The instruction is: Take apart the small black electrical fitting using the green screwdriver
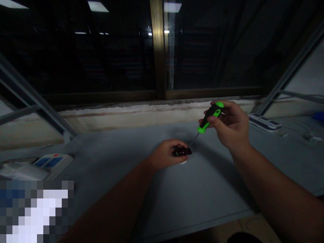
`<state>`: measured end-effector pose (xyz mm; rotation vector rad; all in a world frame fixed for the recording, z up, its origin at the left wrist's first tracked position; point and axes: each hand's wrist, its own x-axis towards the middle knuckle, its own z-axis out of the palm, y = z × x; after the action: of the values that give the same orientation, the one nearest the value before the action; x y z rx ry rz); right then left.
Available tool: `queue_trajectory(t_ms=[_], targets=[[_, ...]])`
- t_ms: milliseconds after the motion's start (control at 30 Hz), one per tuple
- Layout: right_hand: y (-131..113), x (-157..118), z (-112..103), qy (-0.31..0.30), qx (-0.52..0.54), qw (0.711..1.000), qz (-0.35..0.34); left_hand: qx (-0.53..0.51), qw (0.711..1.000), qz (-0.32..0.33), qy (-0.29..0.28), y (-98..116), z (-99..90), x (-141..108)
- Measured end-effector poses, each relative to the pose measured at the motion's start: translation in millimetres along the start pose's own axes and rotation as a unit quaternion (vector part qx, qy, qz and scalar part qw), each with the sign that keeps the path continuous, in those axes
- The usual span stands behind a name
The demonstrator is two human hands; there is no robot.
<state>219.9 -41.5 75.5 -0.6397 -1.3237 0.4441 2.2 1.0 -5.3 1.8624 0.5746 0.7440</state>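
Observation:
My right hand grips a green and black screwdriver by its handle. The shaft slants down to the left, and its tip is at or close to a small dark, glossy object; contact is hard to make out. That object, dark red to black, is held between the thumb and fingers of my left hand, just above or on the grey table. Its exact kind does not show. A small white round piece peeks out under my left thumb.
The grey table backs onto a low wall and dark window. A white power strip with cables lies at the right. On the left sit a white and blue box-like item and a clear plastic wrapper. Metal posts stand on both sides.

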Motion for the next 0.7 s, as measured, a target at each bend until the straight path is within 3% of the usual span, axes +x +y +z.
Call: queue_trajectory(t_ms=[400, 533, 700], targets=[[-7.5, -4.0, 6.6, 0.011, -0.058, 0.998, -0.035, 0.040, 0.998, 0.037, -0.010, 0.8, -2.7, 1.1], [-11.7, -4.4, 14.3, 0.019, -0.096, 0.992, -0.081, 0.021, 1.000, 0.013, -0.004, -1.0, -2.1, 0.8], [-14.0, -2.0, 22.0, -0.010, -0.155, 0.986, -0.064, -0.007, 1.000, -0.006, -0.005, -4.5, -1.1, 1.4]])
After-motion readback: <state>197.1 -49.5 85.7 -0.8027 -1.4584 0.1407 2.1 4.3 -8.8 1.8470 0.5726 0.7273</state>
